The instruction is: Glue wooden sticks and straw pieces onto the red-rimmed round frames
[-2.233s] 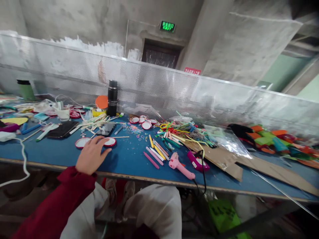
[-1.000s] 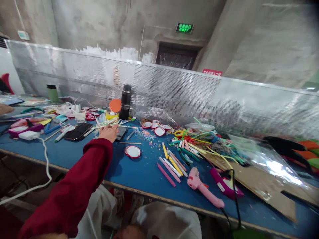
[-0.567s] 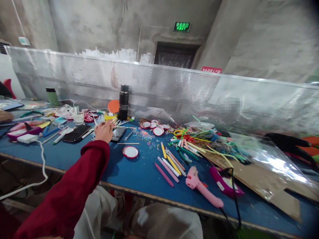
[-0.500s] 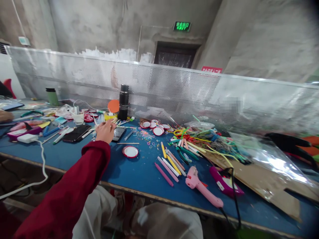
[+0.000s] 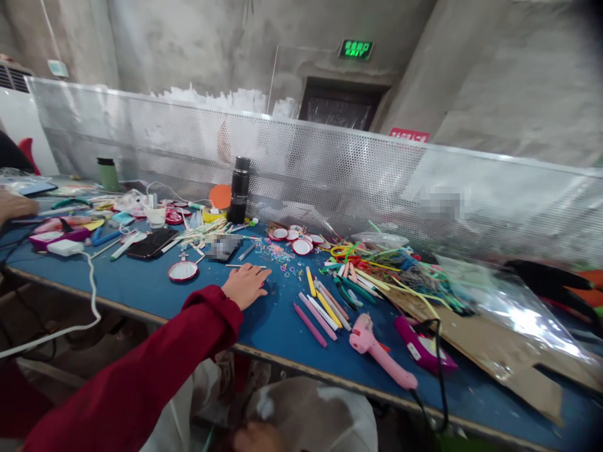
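Note:
My left hand, in a dark red sleeve, is palm down low over the blue table. Its fingers stretch to the right with the thumb apart. A red speck shows between thumb and fingers, but what lies under the palm is hidden. Just beyond the fingertips is a thin wooden stick. To the left lies a white lid with a red rim. A blurred part of my right hand shows at the bottom edge over my lap, its fingers not readable. Colored pens lie to the right of my left hand.
A pink glue gun and purple box sit near the right front edge. Behind are a black bottle, more red-rimmed lids and tangled craft stems. A phone and white cable lie left. Another person's hand is far left.
My left hand has moved right and nearer, from the clutter by the sticks to where a red-rimmed lid lay. The lid at left has come into view. My right hand now shows below.

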A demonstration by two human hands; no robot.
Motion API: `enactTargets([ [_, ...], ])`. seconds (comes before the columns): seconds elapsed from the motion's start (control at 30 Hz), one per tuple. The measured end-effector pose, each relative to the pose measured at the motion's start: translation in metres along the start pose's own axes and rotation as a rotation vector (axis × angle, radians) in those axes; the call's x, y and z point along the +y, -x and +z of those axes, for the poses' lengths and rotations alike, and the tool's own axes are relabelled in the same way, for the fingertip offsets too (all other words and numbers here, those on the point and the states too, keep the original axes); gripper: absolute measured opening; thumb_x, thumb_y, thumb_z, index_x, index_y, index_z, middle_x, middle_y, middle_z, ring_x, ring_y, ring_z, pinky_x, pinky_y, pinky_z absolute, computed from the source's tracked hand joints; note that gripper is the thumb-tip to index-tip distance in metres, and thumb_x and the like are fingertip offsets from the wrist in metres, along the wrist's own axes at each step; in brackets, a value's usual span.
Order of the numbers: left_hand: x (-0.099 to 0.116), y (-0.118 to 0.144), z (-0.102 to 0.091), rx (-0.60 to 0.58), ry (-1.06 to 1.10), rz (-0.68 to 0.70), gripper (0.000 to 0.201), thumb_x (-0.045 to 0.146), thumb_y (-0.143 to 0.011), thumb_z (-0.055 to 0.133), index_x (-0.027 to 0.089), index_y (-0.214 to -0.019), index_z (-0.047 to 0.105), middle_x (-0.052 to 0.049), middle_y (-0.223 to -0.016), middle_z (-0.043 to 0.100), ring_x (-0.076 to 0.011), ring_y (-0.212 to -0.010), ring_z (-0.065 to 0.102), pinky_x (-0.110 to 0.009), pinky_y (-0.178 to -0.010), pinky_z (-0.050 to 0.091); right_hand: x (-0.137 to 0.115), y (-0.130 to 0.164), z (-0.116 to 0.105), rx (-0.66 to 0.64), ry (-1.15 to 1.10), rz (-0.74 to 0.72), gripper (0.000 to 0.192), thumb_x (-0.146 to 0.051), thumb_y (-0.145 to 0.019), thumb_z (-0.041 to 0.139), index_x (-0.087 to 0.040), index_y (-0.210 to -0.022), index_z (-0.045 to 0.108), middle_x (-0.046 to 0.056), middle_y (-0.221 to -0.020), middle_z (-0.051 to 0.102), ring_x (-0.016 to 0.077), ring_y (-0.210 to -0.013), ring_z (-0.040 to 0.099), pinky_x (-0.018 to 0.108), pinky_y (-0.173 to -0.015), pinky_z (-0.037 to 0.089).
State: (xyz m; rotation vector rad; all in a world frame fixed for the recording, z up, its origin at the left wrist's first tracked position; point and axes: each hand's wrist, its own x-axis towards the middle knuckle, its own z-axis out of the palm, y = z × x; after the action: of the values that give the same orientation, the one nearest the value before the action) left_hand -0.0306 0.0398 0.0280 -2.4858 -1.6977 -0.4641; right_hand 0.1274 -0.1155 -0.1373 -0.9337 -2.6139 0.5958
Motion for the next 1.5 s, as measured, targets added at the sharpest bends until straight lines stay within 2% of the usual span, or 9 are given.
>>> enactTargets([
  [0.1, -0.002, 0.002, -0.001, 0.050, -0.004, -0.017, 0.057, 0.048, -0.086, 0.066, 0.032, -0.138, 0.050, -0.006, -0.136, 0.061, -0.0287, -0.129, 0.048, -0.049, -0.107, 0.038, 0.010, -0.012, -0.003, -0.030, 0.080, -0.092, 0.031, -0.054, -0.078, 0.072, -0.027, -0.093, 0.071, -0.001, -0.082, 0.074, 0.0169, -0.076, 0.068, 0.023, -0.065, 0.051],
  [0.3, -0.005, 0.010, -0.003, 0.022, -0.006, -0.120, 0.054, 0.043, -0.087, 0.065, 0.029, -0.137, 0.052, -0.010, -0.127, 0.063, -0.0310, -0.123, 0.052, -0.045, -0.095, 0.048, -0.023, -0.013, -0.071, 0.331, 0.015, -0.273, 0.050, -0.060, -0.099, 0.028, -0.028, -0.103, 0.067, -0.001, -0.082, 0.073, 0.0139, -0.075, 0.067, 0.024, -0.069, 0.047],
  [0.43, -0.008, -0.005, -0.004, 0.026, 0.008, -0.050, 0.056, 0.036, -0.081, 0.072, 0.027, -0.134, 0.055, -0.013, -0.122, 0.064, -0.0330, -0.118, 0.054, -0.045, -0.093, 0.049, -0.057, -0.029, -0.137, 0.320, -0.008, -0.155, 0.027, -0.043, -0.100, 0.045, -0.028, -0.099, 0.068, -0.001, -0.090, 0.074, 0.0138, -0.086, 0.067, 0.025, -0.078, 0.046],
  [0.5, -0.010, -0.020, -0.005, 0.055, 0.035, 0.019, 0.070, 0.033, -0.073, 0.079, 0.024, -0.137, 0.052, -0.014, -0.123, 0.063, -0.0340, -0.118, 0.054, -0.045, -0.095, 0.048, -0.062, -0.048, -0.166, 0.316, 0.012, -0.140, 0.021, -0.036, -0.098, 0.050, -0.029, -0.100, 0.069, -0.002, -0.092, 0.075, 0.0142, -0.088, 0.068, 0.025, -0.080, 0.047],
  [0.7, -0.016, -0.051, -0.002, 0.178, 0.122, 0.070, 0.061, 0.032, -0.083, 0.061, 0.017, -0.141, 0.048, -0.016, -0.127, 0.061, -0.0313, -0.120, 0.054, -0.045, -0.105, 0.040, -0.022, -0.112, -0.221, 0.524, 0.101, 0.020, 0.018, -0.030, -0.093, 0.056, -0.023, -0.097, 0.072, 0.002, -0.096, 0.075, 0.0161, -0.089, 0.068, 0.027, -0.082, 0.049],
  [0.83, -0.010, -0.047, 0.000, 0.336, 0.245, 0.104, 0.082, 0.039, -0.077, 0.066, 0.010, -0.148, 0.036, -0.019, -0.135, 0.056, -0.0320, -0.121, 0.052, -0.045, -0.109, 0.036, 0.015, -0.140, -0.230, 0.632, 0.184, 0.315, 0.026, -0.028, -0.091, 0.056, -0.018, -0.112, 0.068, 0.010, -0.109, 0.073, 0.0209, -0.094, 0.068, 0.033, -0.087, 0.049],
  [0.97, -0.003, -0.041, -0.002, 0.360, 0.263, 0.212, 0.082, 0.038, -0.075, 0.068, 0.012, -0.147, 0.039, -0.017, -0.136, 0.057, -0.0320, -0.122, 0.051, -0.046, -0.111, 0.034, 0.041, -0.157, -0.221, 0.653, -0.001, 0.448, 0.030, -0.031, -0.090, 0.056, -0.015, -0.112, 0.068, 0.012, -0.107, 0.072, 0.0232, -0.099, 0.066, 0.034, -0.087, 0.048],
  [1.2, -0.006, -0.043, 0.005, 0.372, 0.314, 0.237, 0.077, 0.047, -0.078, 0.070, 0.016, -0.144, 0.043, -0.017, -0.140, 0.054, -0.0314, -0.131, 0.047, -0.048, -0.111, 0.039, 0.073, -0.165, -0.206, 0.694, -0.134, 0.474, 0.024, -0.031, -0.087, 0.051, -0.019, -0.082, 0.070, 0.003, -0.076, 0.071, 0.0167, -0.070, 0.063, 0.026, -0.065, 0.045],
  [1.5, -0.006, -0.040, 0.008, 0.365, 0.500, 0.169, 0.078, 0.046, -0.077, 0.074, 0.019, -0.144, 0.043, -0.015, -0.146, 0.052, -0.0309, -0.136, 0.049, -0.049, -0.115, 0.039, 0.086, -0.163, -0.211, 0.895, -0.163, 0.449, 0.031, -0.040, -0.088, 0.047, -0.019, -0.090, 0.070, 0.005, -0.089, 0.072, 0.0187, -0.082, 0.062, 0.027, -0.074, 0.045],
])
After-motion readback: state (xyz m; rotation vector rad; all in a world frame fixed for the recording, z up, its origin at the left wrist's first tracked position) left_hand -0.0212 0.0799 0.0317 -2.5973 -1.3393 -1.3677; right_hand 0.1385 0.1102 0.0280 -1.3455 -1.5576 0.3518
